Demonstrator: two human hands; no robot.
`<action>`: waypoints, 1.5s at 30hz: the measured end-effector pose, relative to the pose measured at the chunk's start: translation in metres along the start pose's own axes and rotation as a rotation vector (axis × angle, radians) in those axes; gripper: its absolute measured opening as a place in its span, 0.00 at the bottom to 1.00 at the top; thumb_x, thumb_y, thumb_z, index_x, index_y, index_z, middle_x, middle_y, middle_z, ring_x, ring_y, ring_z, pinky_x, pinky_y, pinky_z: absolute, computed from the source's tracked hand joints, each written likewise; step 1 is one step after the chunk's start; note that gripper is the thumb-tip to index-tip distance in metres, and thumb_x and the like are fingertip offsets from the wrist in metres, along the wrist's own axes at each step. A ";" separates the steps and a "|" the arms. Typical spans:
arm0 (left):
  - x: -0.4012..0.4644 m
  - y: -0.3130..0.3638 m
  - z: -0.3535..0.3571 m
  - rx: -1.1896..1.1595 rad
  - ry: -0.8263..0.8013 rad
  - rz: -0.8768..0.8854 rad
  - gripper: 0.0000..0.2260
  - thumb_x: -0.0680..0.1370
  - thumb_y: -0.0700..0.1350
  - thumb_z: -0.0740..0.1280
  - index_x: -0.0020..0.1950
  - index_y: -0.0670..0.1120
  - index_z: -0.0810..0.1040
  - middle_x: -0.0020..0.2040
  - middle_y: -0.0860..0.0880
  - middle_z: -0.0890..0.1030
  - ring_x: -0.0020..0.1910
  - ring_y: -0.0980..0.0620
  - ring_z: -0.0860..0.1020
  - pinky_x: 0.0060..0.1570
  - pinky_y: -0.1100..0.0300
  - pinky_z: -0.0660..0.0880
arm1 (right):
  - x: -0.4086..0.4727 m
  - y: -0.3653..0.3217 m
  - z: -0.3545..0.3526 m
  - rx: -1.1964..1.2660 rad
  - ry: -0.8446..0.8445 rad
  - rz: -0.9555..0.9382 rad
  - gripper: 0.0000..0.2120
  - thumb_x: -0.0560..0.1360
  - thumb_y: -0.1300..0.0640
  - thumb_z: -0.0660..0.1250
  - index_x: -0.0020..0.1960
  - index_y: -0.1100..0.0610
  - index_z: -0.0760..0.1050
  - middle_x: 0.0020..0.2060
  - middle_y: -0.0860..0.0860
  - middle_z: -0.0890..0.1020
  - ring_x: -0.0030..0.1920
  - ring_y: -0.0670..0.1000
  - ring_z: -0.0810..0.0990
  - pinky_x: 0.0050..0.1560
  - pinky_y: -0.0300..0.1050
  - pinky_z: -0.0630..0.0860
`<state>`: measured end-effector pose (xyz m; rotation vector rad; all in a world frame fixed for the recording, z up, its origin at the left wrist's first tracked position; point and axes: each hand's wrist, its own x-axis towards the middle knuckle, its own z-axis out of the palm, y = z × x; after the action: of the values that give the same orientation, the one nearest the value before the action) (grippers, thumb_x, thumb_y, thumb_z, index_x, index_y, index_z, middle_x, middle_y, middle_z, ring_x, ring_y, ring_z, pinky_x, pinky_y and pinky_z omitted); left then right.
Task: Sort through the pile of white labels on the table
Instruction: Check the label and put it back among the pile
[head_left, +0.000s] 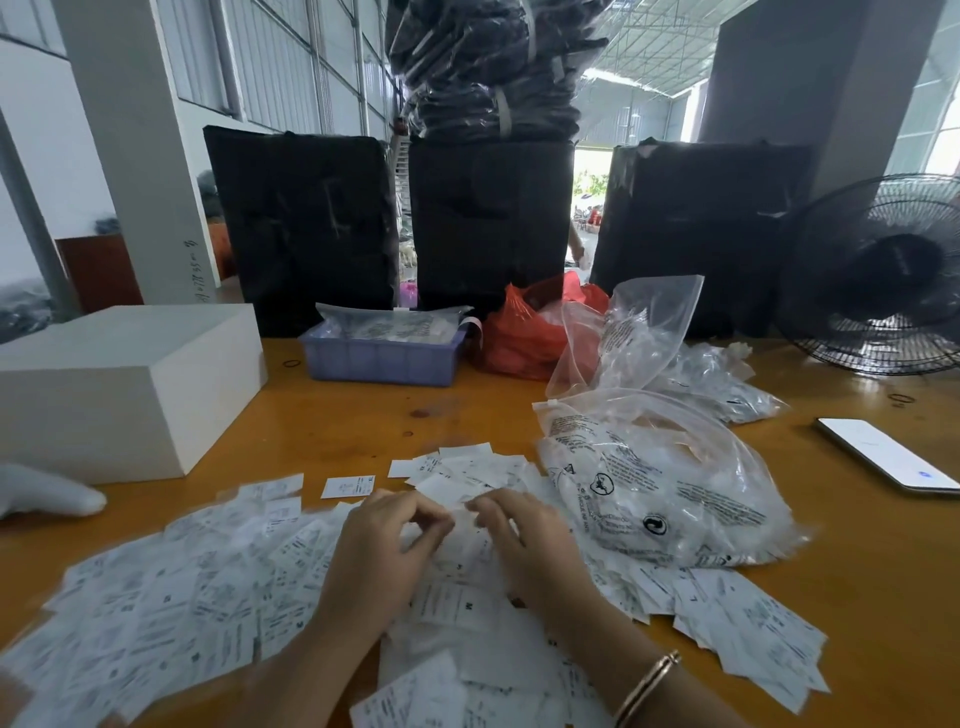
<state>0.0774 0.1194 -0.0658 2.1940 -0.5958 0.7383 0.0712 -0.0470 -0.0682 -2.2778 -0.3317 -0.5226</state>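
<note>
Hundreds of thin white labels (218, 597) lie heaped on the table (857, 571), likely light, limp and clingy, best pinched by an edge; left hand (384, 540) and right hand (524, 540), close together, finger-pinch some mid-pile.

White box (119, 384), blue tray (382, 358), phone (885, 453), fan (883, 275)

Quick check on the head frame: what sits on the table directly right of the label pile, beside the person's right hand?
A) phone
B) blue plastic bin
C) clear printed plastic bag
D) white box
C: the clear printed plastic bag lies against the pile of white labels just right of the right hand; the blue bin and white box sit farther back, and the phone lies off by the right edge.
</note>
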 end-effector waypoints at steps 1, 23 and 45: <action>0.000 -0.001 0.000 -0.016 0.024 -0.035 0.04 0.70 0.43 0.74 0.41 0.50 0.81 0.39 0.62 0.78 0.42 0.62 0.76 0.43 0.68 0.71 | 0.000 0.002 -0.002 0.018 0.048 0.051 0.12 0.81 0.52 0.57 0.54 0.52 0.79 0.45 0.44 0.81 0.46 0.44 0.78 0.48 0.40 0.73; 0.000 0.000 0.004 -0.291 0.062 -0.368 0.09 0.76 0.38 0.68 0.50 0.52 0.78 0.41 0.55 0.83 0.43 0.66 0.79 0.37 0.75 0.74 | -0.001 0.011 0.005 -0.462 -0.133 0.084 0.17 0.80 0.51 0.53 0.64 0.51 0.74 0.59 0.47 0.77 0.59 0.50 0.73 0.61 0.44 0.62; 0.002 0.011 0.002 -0.569 0.044 -0.522 0.01 0.76 0.41 0.68 0.46 0.45 0.79 0.40 0.55 0.85 0.39 0.58 0.82 0.35 0.69 0.77 | -0.006 -0.006 -0.005 0.347 -0.021 0.066 0.10 0.78 0.57 0.61 0.54 0.53 0.81 0.44 0.43 0.79 0.41 0.41 0.80 0.39 0.31 0.74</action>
<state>0.0733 0.1106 -0.0604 1.6824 -0.1566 0.2879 0.0622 -0.0472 -0.0646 -1.9517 -0.3289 -0.3745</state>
